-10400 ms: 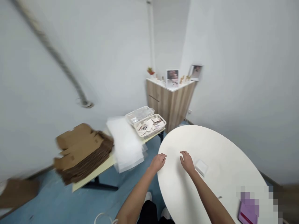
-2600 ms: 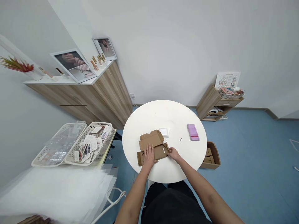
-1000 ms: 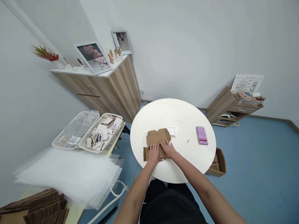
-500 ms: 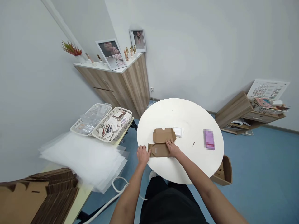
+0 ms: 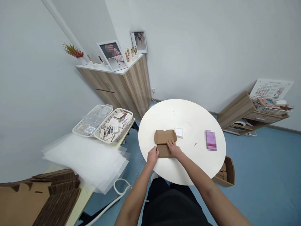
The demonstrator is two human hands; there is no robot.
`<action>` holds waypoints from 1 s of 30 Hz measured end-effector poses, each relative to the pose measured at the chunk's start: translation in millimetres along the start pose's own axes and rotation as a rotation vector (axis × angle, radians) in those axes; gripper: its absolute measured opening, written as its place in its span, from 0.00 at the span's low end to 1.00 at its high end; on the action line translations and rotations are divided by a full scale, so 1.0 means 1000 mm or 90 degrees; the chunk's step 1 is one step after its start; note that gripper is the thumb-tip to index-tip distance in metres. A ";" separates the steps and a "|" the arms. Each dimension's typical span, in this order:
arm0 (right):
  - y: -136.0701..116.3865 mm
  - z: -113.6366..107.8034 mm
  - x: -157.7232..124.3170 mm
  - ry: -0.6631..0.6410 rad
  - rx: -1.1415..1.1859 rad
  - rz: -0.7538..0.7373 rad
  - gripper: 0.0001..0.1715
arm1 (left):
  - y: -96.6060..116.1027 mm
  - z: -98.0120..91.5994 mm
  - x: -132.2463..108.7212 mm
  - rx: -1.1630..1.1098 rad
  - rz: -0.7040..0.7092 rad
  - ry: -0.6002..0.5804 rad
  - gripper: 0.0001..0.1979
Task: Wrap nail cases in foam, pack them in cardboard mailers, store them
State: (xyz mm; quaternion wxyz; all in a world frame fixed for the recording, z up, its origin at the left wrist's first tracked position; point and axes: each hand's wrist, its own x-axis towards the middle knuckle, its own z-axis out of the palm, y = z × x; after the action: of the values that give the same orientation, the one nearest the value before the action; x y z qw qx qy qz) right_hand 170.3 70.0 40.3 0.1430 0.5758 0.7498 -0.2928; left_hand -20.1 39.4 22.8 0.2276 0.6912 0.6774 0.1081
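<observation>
A brown cardboard box [image 5: 164, 150] lies near the front of the round white table, with its flapped lid [image 5: 165, 137] folded back toward the far side. My left hand [image 5: 152, 156] is closed on the box's left side, its fingertips at the raised end panel. Across from it, my right hand [image 5: 174, 149] grips the right side, fingers reaching over into the box; its thumb is hard to make out. Just beyond the lid's right end rests a small white square packet [image 5: 179, 132].
The round table [image 5: 199, 116] also bears a blurred purple item [image 5: 211, 140]. Left of it, a side table holds translucent sheets [image 5: 87, 160], stacked flat cardboard [image 5: 56, 201] and a white basket of cards [image 5: 115, 125]. An open carton [image 5: 227, 172] stands on the floor at right.
My left hand has moved right and slightly up, and the box's left end flap has been folded inward and up. The right hand stays at the box's right side.
</observation>
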 end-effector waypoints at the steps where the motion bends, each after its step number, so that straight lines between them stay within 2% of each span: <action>1: 0.000 0.000 0.000 0.002 0.000 0.000 0.67 | 0.004 0.001 0.000 -0.001 0.007 -0.004 0.05; 7: 0.001 0.002 0.001 0.004 0.000 -0.001 0.67 | 0.013 0.003 0.002 -0.010 -0.011 -0.020 0.06; 11: 0.003 0.006 0.005 0.010 -0.001 -0.007 0.69 | 0.008 0.007 0.012 -0.006 -0.106 -0.045 0.09; 14: 0.004 0.007 0.008 0.004 0.002 -0.015 0.71 | 0.004 0.011 0.022 0.004 -0.162 -0.054 0.06; 17: 0.004 0.007 0.007 0.003 -0.003 -0.022 0.71 | 0.002 0.013 0.026 0.016 -0.151 -0.057 0.03; 21: 0.003 0.004 0.010 0.008 -0.010 -0.028 0.70 | 0.001 0.011 0.022 0.023 -0.102 -0.050 0.07; 24: 0.002 -0.003 0.020 0.006 -0.006 -0.051 0.67 | -0.001 0.007 0.019 0.038 -0.057 0.009 0.13; 27: 0.002 -0.011 0.033 -0.011 -0.012 -0.083 0.66 | -0.006 0.004 0.020 0.087 0.103 0.068 0.27; 29: 0.002 -0.015 0.040 -0.023 -0.011 -0.099 0.68 | -0.011 0.006 0.023 0.128 0.215 0.041 0.37; 30: 0.002 -0.017 0.042 -0.025 -0.007 -0.109 0.68 | -0.014 0.007 0.026 0.145 0.242 0.017 0.40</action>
State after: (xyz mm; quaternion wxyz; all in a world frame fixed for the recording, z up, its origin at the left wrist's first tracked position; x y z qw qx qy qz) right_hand 162.2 113.0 29.7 0.1356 0.5031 0.7949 -0.3109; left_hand -27.9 63.0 5.7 0.1147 0.8262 0.5457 0.0807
